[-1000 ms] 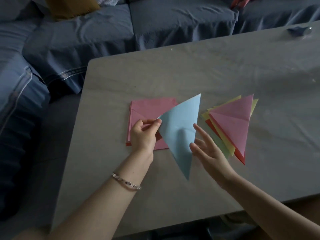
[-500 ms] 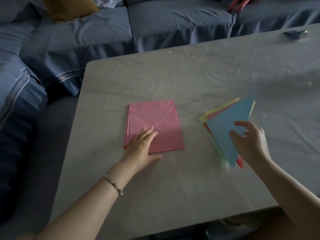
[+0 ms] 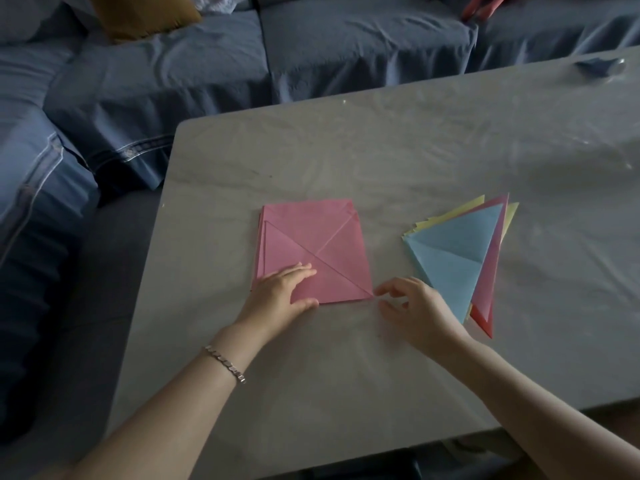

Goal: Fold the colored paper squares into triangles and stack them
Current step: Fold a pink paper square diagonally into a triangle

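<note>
I see left hand (image 3: 280, 292) fingers flat on pink squares (image 3: 322, 237); right hand (image 3: 419, 310) fingers relaxed, empty, at their near corner; forearms cross bench (image 3: 381, 150) edge.

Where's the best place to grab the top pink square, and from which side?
Probably its near right corner, pinched from the right. The top pink square lies flat, so only a corner can be lifted; the left hand presses its near left part, and the right hand is beside that corner.
</note>
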`<control>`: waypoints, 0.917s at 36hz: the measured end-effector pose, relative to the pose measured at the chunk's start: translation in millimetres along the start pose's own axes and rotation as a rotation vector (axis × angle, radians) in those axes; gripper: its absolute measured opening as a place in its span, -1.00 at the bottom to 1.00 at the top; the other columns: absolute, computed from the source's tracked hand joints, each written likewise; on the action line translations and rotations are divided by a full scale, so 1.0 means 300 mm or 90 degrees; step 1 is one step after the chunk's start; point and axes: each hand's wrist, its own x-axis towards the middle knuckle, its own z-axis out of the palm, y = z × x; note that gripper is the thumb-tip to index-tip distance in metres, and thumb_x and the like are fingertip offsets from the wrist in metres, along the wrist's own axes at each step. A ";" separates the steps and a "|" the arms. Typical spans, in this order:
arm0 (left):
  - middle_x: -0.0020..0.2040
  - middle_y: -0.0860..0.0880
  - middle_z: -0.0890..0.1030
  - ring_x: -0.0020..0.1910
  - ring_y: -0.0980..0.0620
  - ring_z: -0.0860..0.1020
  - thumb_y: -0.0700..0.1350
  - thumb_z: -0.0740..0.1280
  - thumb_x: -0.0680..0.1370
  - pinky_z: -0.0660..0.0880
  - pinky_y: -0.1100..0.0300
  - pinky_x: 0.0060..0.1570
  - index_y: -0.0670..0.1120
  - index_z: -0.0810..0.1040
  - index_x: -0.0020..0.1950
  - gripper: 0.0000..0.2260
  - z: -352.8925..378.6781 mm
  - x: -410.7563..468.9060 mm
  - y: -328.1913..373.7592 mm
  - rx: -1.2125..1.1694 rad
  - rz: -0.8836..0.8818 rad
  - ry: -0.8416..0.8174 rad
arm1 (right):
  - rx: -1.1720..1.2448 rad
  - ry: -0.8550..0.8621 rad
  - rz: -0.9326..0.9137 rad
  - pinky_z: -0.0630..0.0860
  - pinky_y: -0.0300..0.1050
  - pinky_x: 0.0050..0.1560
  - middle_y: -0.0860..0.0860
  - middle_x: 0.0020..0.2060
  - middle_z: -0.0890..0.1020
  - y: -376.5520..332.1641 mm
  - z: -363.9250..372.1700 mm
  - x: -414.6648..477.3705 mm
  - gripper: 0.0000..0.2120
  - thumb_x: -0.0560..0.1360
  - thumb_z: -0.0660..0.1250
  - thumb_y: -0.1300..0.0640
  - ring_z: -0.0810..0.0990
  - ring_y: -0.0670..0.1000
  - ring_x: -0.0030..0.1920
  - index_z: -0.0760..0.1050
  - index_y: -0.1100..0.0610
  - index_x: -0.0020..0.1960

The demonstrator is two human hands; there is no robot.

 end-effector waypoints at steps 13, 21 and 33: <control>0.36 0.04 0.42 0.39 0.11 0.31 -0.06 0.38 0.48 0.17 0.23 0.37 -0.06 0.47 0.30 -0.60 -0.006 0.004 -0.010 0.002 0.028 -0.016 | -0.012 -0.027 0.007 0.45 -0.23 -0.06 -0.03 -0.05 0.58 0.036 0.001 -0.015 -0.80 0.47 0.27 0.21 0.54 -0.04 -0.08 0.57 0.03 0.04; -0.20 -0.06 0.65 -0.21 -0.10 0.60 -0.03 0.23 0.50 0.50 0.10 -0.23 -0.16 0.62 -0.11 -0.76 -0.030 -0.031 0.032 0.015 0.066 0.148 | -0.015 0.016 -0.026 0.41 -0.27 -0.01 -0.04 0.03 0.53 0.047 -0.026 -0.013 -0.75 0.47 0.33 0.20 0.50 -0.10 -0.04 0.52 0.04 0.14; -0.13 0.17 0.63 -0.12 0.22 0.55 0.26 0.19 0.43 0.41 0.33 -0.14 -0.01 0.52 -0.26 -0.64 -0.065 -0.151 0.113 -0.080 0.071 0.121 | -0.059 0.002 -0.305 0.35 -0.38 0.06 -0.02 -0.07 0.63 0.047 -0.049 -0.016 -0.86 0.40 0.35 0.08 0.52 -0.12 -0.04 0.67 0.07 -0.12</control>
